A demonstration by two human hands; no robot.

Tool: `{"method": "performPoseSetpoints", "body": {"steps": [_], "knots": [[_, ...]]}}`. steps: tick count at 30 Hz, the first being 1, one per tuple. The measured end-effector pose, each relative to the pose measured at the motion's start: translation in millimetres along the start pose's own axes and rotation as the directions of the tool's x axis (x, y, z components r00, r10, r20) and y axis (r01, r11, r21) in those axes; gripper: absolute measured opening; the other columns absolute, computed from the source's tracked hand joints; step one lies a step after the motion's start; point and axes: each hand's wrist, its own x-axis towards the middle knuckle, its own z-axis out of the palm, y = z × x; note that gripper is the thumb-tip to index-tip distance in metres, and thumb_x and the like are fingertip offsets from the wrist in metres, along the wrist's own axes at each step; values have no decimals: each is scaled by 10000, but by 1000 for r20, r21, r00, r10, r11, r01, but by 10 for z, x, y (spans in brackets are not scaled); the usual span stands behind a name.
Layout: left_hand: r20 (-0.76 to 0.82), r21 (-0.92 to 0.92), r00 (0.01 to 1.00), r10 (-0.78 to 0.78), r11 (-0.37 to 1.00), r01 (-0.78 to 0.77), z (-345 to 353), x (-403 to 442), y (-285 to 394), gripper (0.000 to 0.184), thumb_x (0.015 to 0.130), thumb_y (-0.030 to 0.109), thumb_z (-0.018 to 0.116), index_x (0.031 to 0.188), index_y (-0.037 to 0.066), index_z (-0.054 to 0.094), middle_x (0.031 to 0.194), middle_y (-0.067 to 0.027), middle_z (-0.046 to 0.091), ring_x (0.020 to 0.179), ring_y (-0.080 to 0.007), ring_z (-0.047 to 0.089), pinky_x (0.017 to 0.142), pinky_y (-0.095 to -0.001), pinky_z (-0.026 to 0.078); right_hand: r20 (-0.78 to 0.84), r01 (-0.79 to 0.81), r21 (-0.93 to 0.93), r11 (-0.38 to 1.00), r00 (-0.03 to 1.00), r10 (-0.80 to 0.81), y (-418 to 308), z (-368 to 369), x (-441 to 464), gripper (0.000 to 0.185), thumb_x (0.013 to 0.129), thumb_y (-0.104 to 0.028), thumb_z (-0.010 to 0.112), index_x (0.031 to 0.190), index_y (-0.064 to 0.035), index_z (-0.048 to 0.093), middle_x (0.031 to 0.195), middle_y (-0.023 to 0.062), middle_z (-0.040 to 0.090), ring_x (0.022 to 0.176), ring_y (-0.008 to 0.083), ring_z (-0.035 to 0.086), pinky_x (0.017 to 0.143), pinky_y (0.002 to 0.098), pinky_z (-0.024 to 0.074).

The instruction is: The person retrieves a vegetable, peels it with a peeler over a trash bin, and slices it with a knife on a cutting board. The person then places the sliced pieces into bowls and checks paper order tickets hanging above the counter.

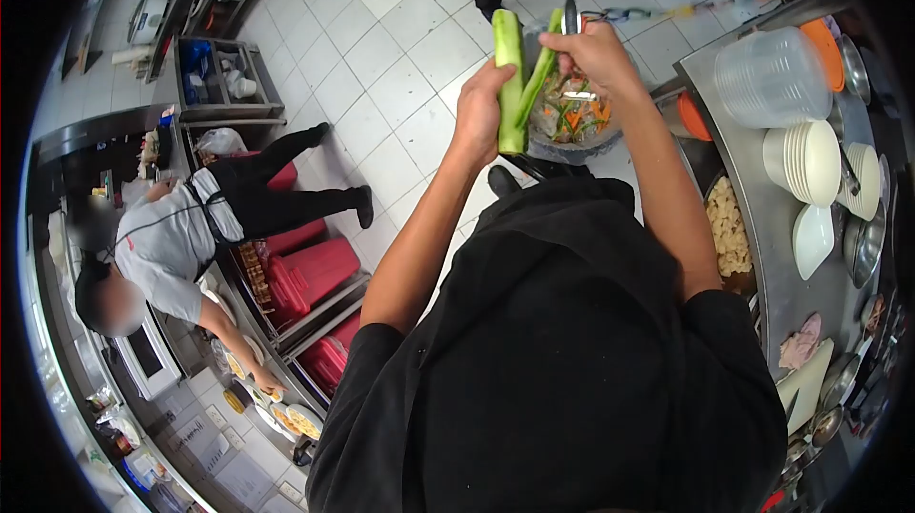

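Note:
Upright in my left hand [479,112] is a long green cucumber [511,84], pale along its side as if peeled. The thumb and fingers wrap round its middle. My right hand [591,60] is closed beside it, with a narrow green strip of cucumber [538,79] slanting between its fingers and the cucumber. Whether a tool is also in this hand is hidden. Below both hands stands a bin lined with a clear bag [562,153], holding green and orange vegetable scraps [581,119].
On the right, a steel counter [748,122] carries stacked clear containers [770,74], white bowls [801,162] and metal bowls. Pale cauliflower-like pieces [729,232] fill a container beside it. To the left, a co-worker [172,236] reaches toward plates of food [303,420] near red bins [310,270].

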Motion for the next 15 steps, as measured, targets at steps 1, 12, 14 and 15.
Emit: {"method": "performPoseSetpoints", "body": {"steps": [1,12,14,15], "knots": [[-49,-38,998,26,999,-28,-32,-3,18,371,881,183,438,1184,-20,506,892,-86,590,770,-149,553,690,-275,449,-76,15,-35,999,997,-18,9,-28,36,171,754,-111,714,707,0,593,509,32,525,416,114,491,398,268,380],[-144,-438,973,-180,893,101,-235,192,80,410,974,339,271,1058,-17,457,814,-133,509,696,-227,513,605,-328,485,-197,58,209,976,980,-16,-17,33,-105,292,903,-269,549,903,22,570,660,69,555,467,164,516,444,332,411],[-144,-483,965,-220,867,126,-143,190,59,392,973,337,270,1028,2,465,820,-133,529,679,-230,522,594,-351,481,-104,184,561,807,983,-152,-257,261,-349,289,932,-267,511,961,20,535,687,88,537,466,158,472,495,328,416],[-140,-502,962,-233,854,134,-90,194,52,388,972,337,269,1018,8,470,812,-131,537,672,-230,528,587,-358,479,-109,186,559,808,982,-151,-332,329,-438,289,932,-267,511,961,20,535,687,88,537,466,158,472,495,328,416]]}}
